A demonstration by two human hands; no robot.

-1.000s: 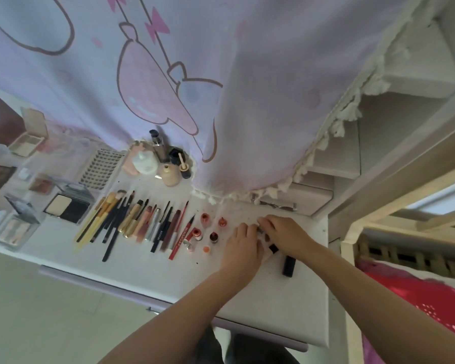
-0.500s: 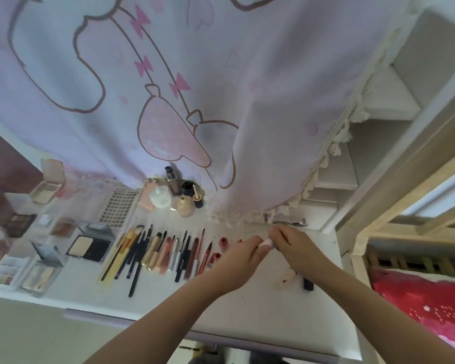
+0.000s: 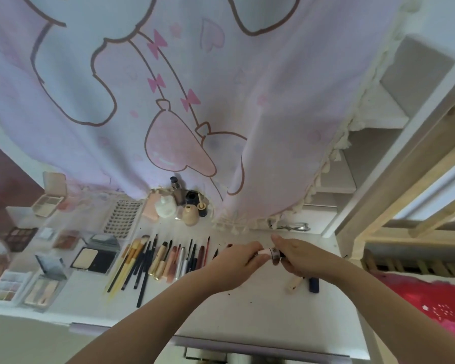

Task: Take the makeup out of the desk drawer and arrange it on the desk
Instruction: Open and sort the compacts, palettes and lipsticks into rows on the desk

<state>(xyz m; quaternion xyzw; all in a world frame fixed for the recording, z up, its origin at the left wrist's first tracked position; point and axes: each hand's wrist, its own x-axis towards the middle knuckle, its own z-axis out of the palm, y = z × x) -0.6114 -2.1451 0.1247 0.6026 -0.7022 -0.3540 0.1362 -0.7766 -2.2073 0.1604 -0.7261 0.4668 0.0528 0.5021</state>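
Hands meet over the tabletop (image 3: 247, 306), a bit right of the middle. The left hand (image 3: 237, 261) and right hand (image 3: 300, 258) each pinch one end of a small pink tube (image 3: 269, 253). If it pops apart, the tube could drop and knock the neat row of brushes (image 3: 153, 261) just to the left, or roll off the near edge.

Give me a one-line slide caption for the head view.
Both hands, left hand and right hand, hold a small tube above the desk beside lined-up brushes.
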